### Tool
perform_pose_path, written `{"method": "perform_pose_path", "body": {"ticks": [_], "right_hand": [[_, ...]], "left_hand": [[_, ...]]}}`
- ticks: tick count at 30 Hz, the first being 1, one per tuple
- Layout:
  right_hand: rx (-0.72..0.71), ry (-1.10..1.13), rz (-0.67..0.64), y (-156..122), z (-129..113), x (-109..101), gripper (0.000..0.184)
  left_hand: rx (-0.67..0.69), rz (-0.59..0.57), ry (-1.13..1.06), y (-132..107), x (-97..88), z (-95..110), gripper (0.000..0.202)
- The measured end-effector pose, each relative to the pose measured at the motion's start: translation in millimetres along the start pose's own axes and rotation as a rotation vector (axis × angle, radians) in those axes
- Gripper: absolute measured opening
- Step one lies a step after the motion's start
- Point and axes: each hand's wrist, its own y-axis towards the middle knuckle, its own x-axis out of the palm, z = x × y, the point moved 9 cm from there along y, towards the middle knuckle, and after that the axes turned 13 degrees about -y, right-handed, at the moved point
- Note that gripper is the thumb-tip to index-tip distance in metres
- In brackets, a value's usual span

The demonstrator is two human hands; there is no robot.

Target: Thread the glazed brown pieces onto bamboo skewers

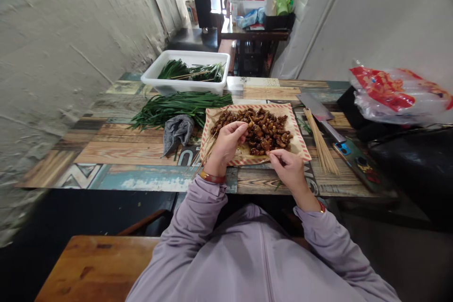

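A paper tray (300,144) with a red-striped rim holds a heap of glossy brown pieces (264,127). My left hand (226,144) rests on the tray's near left edge, fingers curled around several thin bamboo skewers (206,153) that stick out toward me, fingertips touching the brown pieces. My right hand (288,167) is at the tray's near edge, thumb and fingers pinched on a thin skewer whose tip reaches a brown piece.
A bundle of bare skewers (320,144) and a cleaver (320,111) lie right of the tray. Green chives (177,106), a grey cloth (177,130) and a white tub (187,73) sit to the left and behind. Plastic bags (396,92) are at the right.
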Motion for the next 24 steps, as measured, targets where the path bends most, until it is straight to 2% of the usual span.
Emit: {"method": "perform_pose_path", "body": {"ticks": [5,10,16,24], "right_hand": [[0.043,-0.011,0.028,-2,5,-4,0.019],[0.001,0.006,-0.031,-1,2,1,0.019],[-0.018,-0.013,-0.041,0,-4,2,0.019],[-0.030,-0.014,-0.059,0,-5,4,0.018]], "left_hand": [[-0.024,-0.012,-0.032,-1,1.3,-3,0.029],[-0.054,-0.053,-0.049,-4,9.5,-4,0.028],[0.020,0.005,-0.110,-3,4.5,6,0.027],[0.137,0.070,-0.085,-1,-3.4,16,0.027]]}}
